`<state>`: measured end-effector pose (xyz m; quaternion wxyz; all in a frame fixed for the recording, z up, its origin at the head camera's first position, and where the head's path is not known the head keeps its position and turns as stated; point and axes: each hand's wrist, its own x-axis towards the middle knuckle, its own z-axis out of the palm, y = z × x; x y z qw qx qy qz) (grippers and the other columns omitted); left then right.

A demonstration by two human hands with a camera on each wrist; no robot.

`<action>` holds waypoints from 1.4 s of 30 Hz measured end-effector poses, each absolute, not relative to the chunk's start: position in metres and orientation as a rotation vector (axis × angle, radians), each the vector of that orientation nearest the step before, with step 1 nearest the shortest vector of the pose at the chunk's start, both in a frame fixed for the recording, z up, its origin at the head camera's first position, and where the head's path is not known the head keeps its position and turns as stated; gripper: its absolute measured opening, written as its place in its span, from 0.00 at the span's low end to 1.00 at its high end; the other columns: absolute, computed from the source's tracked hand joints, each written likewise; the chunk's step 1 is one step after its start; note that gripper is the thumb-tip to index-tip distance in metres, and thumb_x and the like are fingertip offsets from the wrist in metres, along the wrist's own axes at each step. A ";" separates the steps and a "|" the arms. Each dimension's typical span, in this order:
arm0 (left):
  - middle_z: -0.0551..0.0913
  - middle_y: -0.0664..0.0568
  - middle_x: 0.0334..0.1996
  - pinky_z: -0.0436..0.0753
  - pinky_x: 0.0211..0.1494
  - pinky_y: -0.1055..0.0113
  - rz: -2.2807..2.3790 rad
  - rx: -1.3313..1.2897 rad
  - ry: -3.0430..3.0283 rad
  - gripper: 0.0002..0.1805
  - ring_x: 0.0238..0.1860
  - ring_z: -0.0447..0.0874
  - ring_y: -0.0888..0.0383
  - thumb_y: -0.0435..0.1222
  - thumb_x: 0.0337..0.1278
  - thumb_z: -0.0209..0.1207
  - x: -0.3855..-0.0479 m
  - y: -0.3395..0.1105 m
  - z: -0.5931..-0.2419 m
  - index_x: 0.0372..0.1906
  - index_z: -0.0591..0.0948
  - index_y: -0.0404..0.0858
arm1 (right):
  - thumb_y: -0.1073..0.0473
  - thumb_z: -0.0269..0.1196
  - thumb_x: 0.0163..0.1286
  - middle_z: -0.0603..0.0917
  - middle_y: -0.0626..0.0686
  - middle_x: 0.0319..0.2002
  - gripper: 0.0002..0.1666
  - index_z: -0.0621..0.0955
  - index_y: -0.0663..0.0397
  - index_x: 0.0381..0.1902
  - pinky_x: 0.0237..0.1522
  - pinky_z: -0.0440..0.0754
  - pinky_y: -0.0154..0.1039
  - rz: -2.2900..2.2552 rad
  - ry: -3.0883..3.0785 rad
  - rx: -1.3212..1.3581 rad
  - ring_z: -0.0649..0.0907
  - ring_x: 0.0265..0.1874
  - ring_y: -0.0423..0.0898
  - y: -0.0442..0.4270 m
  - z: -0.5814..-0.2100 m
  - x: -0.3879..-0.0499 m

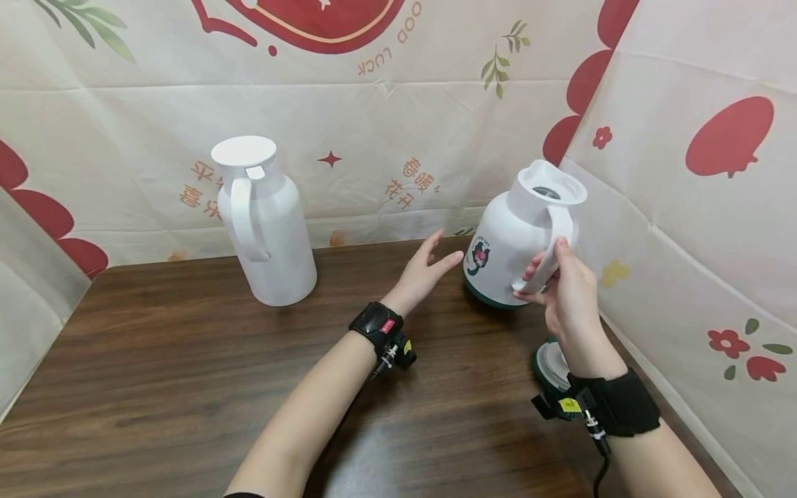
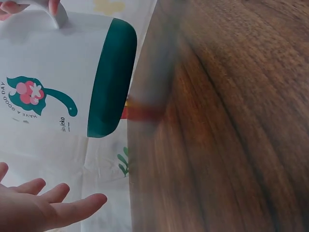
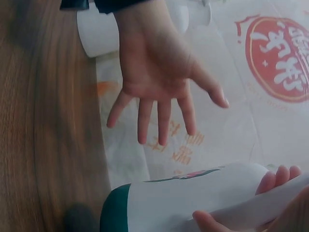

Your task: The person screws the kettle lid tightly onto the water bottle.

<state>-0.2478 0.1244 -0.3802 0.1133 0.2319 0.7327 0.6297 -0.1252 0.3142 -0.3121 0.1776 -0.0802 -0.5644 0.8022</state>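
Observation:
A white thermos jug (image 1: 501, 238) with a dark green base and a small flower print leans slightly, its mouth uncovered at the top. My right hand (image 1: 571, 294) grips its handle. To the left of the jug, my left hand (image 1: 416, 278) is held out with fingers spread, apart from it and holding nothing; the right wrist view shows its palm (image 3: 154, 67). Under my right wrist a round green and grey lid (image 1: 551, 366) lies on the table, partly covered by the wrist. Whether the jug's base touches the table, I cannot tell.
A taller white jug (image 1: 274, 235) with its top covered stands upright at the back left of the brown wooden table (image 1: 187, 387). A printed cloth (image 1: 349, 124) hangs behind the table, and another cloth wall (image 1: 685, 263) runs close along the right side.

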 end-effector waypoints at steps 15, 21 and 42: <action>0.54 0.49 0.73 0.65 0.63 0.45 1.849 0.752 2.119 0.40 0.70 0.54 0.43 0.58 0.60 0.57 -0.248 0.115 -0.365 0.74 0.54 0.58 | 0.44 0.53 0.74 0.80 0.54 0.26 0.26 0.80 0.60 0.28 0.32 0.82 0.52 2.278 -1.721 -0.067 0.80 0.29 0.47 0.293 -0.304 -0.103; 0.53 0.48 0.73 0.65 0.63 0.45 1.826 0.781 2.140 0.42 0.70 0.54 0.44 0.58 0.59 0.57 -0.247 0.111 -0.360 0.75 0.53 0.56 | 0.44 0.52 0.74 0.79 0.53 0.24 0.25 0.80 0.57 0.26 0.31 0.83 0.51 2.271 -1.751 -0.022 0.80 0.27 0.46 0.284 -0.306 -0.100; 0.61 0.46 0.68 0.67 0.60 0.44 1.814 0.848 2.039 0.39 0.66 0.60 0.45 0.45 0.64 0.56 -0.231 0.075 -0.341 0.75 0.52 0.52 | 0.47 0.48 0.77 0.79 0.54 0.24 0.26 0.81 0.56 0.27 0.30 0.82 0.53 2.273 -1.832 0.117 0.80 0.27 0.46 0.254 -0.305 -0.090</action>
